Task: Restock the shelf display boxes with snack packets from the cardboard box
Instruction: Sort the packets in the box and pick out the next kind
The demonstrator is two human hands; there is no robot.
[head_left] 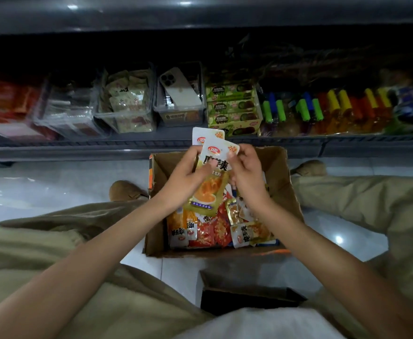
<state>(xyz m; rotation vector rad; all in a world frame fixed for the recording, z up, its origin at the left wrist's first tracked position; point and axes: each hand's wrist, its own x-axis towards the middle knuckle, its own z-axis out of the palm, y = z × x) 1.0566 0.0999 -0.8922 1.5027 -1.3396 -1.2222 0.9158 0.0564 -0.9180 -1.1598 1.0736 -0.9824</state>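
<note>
Overlapping glossy white-and-yellow snack packets (pixel 209 192)

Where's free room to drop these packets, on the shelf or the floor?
Bare floor tile lies left of the cardboard box. A narrow bare shelf strip runs before the clear box holding a phone. Right of it, green cartons and coloured tubes crowd the shelf.

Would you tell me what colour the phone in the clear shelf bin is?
The phone looks pale cream, clearest in the head view.
</note>
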